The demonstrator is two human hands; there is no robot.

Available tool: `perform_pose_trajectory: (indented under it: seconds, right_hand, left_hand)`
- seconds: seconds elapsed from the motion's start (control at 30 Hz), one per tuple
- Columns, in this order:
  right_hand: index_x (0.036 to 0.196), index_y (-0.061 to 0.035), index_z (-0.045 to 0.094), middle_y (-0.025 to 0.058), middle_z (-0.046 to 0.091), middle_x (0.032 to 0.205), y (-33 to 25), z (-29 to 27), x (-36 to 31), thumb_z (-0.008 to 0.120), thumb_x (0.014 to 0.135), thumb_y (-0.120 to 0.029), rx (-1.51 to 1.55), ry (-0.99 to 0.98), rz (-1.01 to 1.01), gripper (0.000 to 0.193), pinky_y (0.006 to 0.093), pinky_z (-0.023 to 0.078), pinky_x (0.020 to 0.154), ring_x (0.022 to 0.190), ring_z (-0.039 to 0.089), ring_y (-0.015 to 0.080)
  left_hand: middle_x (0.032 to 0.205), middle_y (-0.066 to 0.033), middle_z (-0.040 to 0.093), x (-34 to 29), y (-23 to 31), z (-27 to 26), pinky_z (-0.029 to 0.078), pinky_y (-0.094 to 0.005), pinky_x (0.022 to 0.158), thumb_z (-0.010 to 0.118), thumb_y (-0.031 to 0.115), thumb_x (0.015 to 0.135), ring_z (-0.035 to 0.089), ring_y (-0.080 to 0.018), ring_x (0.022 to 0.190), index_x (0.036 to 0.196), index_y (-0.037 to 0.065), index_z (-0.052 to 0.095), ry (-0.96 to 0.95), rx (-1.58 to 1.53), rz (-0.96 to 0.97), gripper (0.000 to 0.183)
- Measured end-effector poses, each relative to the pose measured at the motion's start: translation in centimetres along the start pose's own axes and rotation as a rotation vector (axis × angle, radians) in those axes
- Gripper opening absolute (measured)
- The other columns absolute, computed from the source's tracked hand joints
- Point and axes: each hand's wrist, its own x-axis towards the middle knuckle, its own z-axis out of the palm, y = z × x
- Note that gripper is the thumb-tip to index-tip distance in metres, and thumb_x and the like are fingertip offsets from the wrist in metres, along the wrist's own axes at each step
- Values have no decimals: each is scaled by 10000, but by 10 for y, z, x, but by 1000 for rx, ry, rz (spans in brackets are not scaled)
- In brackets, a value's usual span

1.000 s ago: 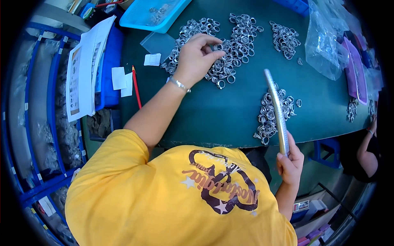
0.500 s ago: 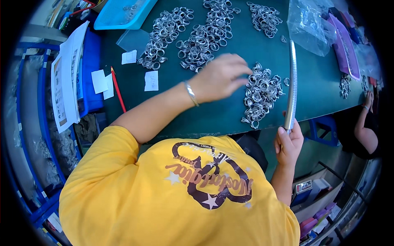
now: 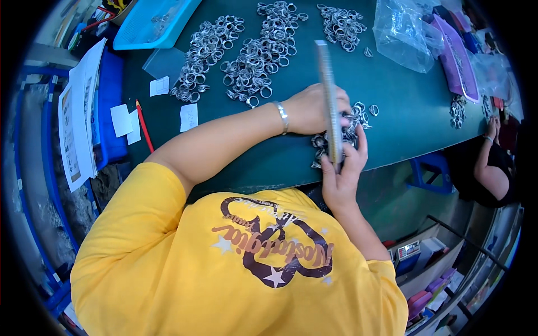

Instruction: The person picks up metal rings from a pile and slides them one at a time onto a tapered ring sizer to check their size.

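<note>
Right hand [image 3: 343, 183] has brought the rod [image 3: 330, 106] over the rings [image 3: 350, 136]

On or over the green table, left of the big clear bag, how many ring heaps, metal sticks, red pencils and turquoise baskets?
Silvery metal ring heaps: 4
Long silvery metal stick: 1
Slim red pencil: 1
Turquoise plastic basket: 1
Total: 7
</note>
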Motion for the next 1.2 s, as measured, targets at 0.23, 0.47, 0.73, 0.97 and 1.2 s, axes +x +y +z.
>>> perform_pose_trajectory:
  seconds: [0.23, 0.47, 0.73, 0.97, 1.2]
  right_hand:
    - [1102, -83, 405, 266, 318, 1321, -9, 18, 10, 625, 750, -71, -85, -39, -139, 415, 576, 130, 1003, 1238, 290, 422]
    - [1109, -61, 396, 183, 469, 1212, -16, 36, 19, 620, 756, -50, 4, -128, -195, 418, 589, 156, 994, 1176, 388, 370]
    - [1194, -60, 376, 76, 473, 1241, -27, 42, 29, 646, 712, -30, 68, -185, -232, 554, 541, 90, 1030, 1206, 390, 266]
    - [1132, 11, 380, 135, 553, 1136, 54, -18, 75, 478, 878, -46, 330, 37, 151, 278, 238, 403, 813, 1017, 503, 121]
    - [1124, -5, 388, 120, 568, 1118, 48, 7, 70, 497, 876, -53, 565, -172, 185, 275, 261, 406, 845, 982, 522, 139]
  left_hand:
    - [1071, -107, 538, -56, 36, -8, 352, -415, 931, 578, 118, 800, 452, -316, 1122, 979, 67, 547, 72, 77, -179, 189]
    - [1119, -145, 521, -94, 58, -33, 320, -438, 963, 564, 116, 811, 431, -338, 1140, 1070, 25, 533, 72, 120, -329, 276]
    - [1133, -158, 500, -128, 65, -50, 345, -416, 949, 609, 128, 785, 458, -339, 1092, 1036, 21, 553, 58, 142, -330, 278]
    - [1215, -175, 428, -130, 79, -58, 337, -429, 952, 704, 376, 717, 420, -331, 1146, 1144, 107, 525, 116, 233, -308, 535]
    - [1209, -143, 463, -127, 73, -52, 328, -479, 963, 754, 269, 648, 429, -318, 1144, 1024, 122, 591, -37, 224, -257, 435]
